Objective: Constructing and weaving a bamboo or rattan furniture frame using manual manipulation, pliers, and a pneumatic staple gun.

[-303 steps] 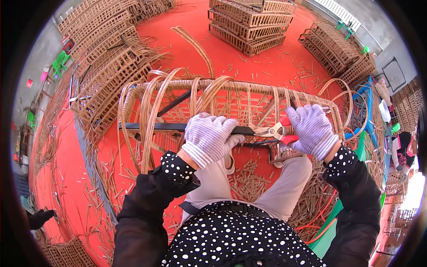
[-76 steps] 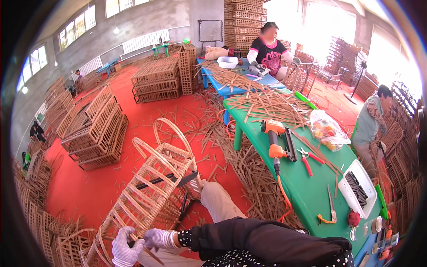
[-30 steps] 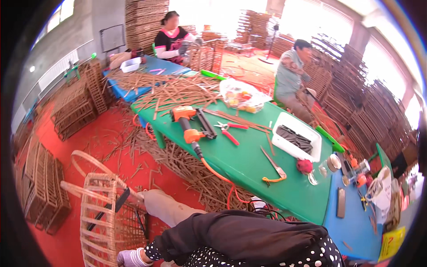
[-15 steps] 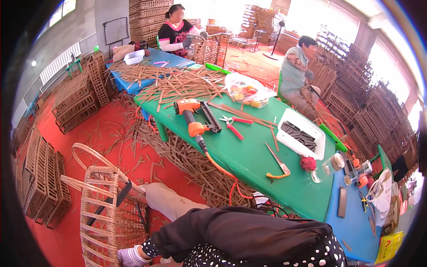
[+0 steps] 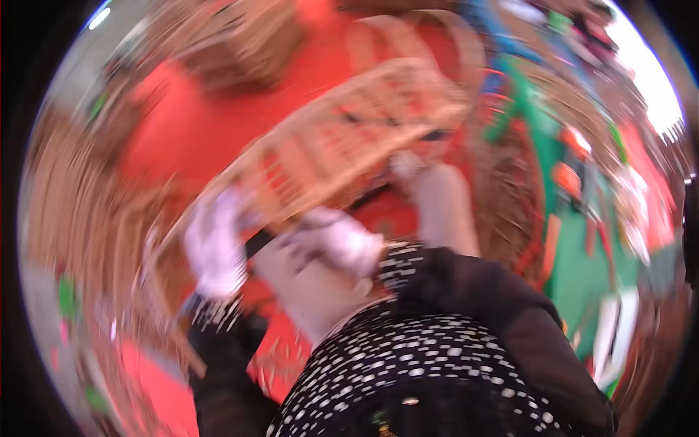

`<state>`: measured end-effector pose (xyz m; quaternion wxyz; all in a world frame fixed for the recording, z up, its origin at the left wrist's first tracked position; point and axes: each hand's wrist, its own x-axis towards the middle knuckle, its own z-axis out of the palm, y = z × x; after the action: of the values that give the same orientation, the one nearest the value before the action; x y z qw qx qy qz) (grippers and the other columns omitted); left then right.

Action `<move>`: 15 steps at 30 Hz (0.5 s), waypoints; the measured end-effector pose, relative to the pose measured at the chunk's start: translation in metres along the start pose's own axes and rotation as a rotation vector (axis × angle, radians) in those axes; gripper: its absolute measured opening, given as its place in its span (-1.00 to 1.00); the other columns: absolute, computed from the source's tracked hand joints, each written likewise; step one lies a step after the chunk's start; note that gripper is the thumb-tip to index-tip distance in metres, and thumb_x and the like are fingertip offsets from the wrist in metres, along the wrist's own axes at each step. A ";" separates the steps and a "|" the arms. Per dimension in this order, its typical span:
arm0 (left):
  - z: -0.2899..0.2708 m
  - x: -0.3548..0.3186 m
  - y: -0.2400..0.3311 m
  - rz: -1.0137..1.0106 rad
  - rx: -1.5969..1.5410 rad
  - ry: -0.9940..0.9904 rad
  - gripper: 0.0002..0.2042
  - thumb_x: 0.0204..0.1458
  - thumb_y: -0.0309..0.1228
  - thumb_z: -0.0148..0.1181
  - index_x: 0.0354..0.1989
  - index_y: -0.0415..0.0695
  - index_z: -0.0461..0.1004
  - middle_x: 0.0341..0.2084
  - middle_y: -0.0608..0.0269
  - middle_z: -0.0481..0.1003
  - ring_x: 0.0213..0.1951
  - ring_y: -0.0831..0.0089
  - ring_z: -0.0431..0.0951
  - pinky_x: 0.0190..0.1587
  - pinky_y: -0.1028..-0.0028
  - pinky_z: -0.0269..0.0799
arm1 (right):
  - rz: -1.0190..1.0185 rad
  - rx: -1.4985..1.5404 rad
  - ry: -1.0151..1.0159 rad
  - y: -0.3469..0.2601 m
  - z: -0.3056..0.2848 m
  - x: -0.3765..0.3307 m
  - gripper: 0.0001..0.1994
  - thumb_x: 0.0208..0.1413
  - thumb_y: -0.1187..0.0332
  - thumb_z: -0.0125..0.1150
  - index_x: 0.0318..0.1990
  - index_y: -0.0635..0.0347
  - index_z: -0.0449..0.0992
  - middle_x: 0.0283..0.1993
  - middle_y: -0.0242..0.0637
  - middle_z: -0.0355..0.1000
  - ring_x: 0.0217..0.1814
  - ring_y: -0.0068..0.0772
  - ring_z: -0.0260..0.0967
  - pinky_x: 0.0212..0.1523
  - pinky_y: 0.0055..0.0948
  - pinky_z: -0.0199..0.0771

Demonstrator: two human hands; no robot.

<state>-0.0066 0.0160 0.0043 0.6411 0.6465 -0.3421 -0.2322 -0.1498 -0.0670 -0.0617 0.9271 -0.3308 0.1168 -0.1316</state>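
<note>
A long tan wicker basket (image 5: 342,156) lies slantwise in front of me, its woven slatted side turned up and two looped handles (image 5: 466,51) at its far right end. My left hand (image 5: 218,244), in a pale glove, is closed over the basket's near left end. Beside the near edge, above my thigh, is my right hand (image 5: 338,237), also gloved; its fingers point left and are smeared by motion. A dark strip (image 5: 257,242) shows between the two hands at the basket's edge. Blur hides the finer weave.
At the right stands a green table (image 5: 575,291) with an orange and black nail gun (image 5: 571,175) and a white tray (image 5: 615,339). Brown slatted crates (image 5: 240,44) are stacked at the far left. Wood strips (image 5: 513,204) litter the red floor beside the table.
My view has swung down and left, so the table now sits at the right. The basket appears turned, slanting up to the right. My left hand has come into view on it.
</note>
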 end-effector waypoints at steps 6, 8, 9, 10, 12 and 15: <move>-0.021 -0.018 -0.004 0.053 -0.153 0.033 -0.83 0.10 -0.40 -0.01 -0.28 -0.26 0.39 -0.45 0.10 0.50 -0.46 0.41 0.53 -0.42 0.44 0.52 | 0.015 -0.023 -0.077 0.030 -0.001 0.016 -0.68 0.00 0.44 0.16 -0.14 0.49 0.30 -0.22 -0.05 0.38 -0.35 -0.32 0.42 -0.25 -0.40 0.48; -0.023 -0.023 0.004 0.048 -0.181 0.030 -0.84 0.11 -0.41 -0.02 -0.27 -0.26 0.39 -0.45 0.08 0.50 -0.47 0.39 0.53 -0.43 0.44 0.51 | 0.011 -0.026 -0.071 0.026 0.005 0.012 -0.69 0.02 0.43 0.15 -0.14 0.48 0.29 -0.21 -0.05 0.38 -0.35 -0.32 0.42 -0.25 -0.40 0.48; -0.021 -0.022 0.006 0.113 -0.228 0.019 -0.84 0.11 -0.42 -0.02 -0.27 -0.27 0.38 -0.44 0.07 0.49 -0.48 0.39 0.53 -0.44 0.44 0.51 | -0.003 -0.031 -0.052 0.024 0.005 0.011 -0.69 0.03 0.42 0.14 -0.14 0.47 0.29 -0.19 -0.05 0.38 -0.35 -0.31 0.43 -0.25 -0.39 0.48; -0.021 -0.022 0.011 0.180 -0.273 0.011 -0.84 0.11 -0.42 -0.03 -0.26 -0.27 0.38 -0.44 0.06 0.49 -0.49 0.38 0.52 -0.45 0.44 0.51 | 0.002 -0.029 -0.057 0.024 0.006 0.011 -0.69 0.03 0.42 0.14 -0.14 0.47 0.29 -0.19 -0.05 0.38 -0.35 -0.31 0.43 -0.25 -0.39 0.48; -0.016 -0.026 0.022 0.180 -0.280 0.017 -0.85 0.12 -0.43 -0.04 -0.28 -0.28 0.37 -0.45 0.04 0.48 -0.49 0.35 0.52 -0.44 0.40 0.50 | 0.007 -0.026 -0.046 0.025 0.004 0.012 -0.66 0.04 0.40 0.14 -0.12 0.47 0.27 -0.16 -0.04 0.37 -0.35 -0.31 0.43 -0.25 -0.39 0.48; -0.009 -0.037 0.024 0.204 -0.322 -0.132 -0.85 0.13 -0.42 -0.05 -0.31 -0.28 0.37 -0.45 0.11 0.51 -0.46 0.48 0.51 -0.36 0.52 0.45 | -0.005 -0.010 -0.076 0.023 -0.001 0.010 -0.67 0.07 0.36 0.12 -0.12 0.46 0.29 -0.16 -0.08 0.38 -0.35 -0.34 0.43 -0.26 -0.40 0.46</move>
<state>-0.0281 0.0509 0.0235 0.7327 0.4811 -0.4053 -0.2597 -0.1370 -0.0535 -0.0792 0.9289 -0.3406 0.0813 -0.1205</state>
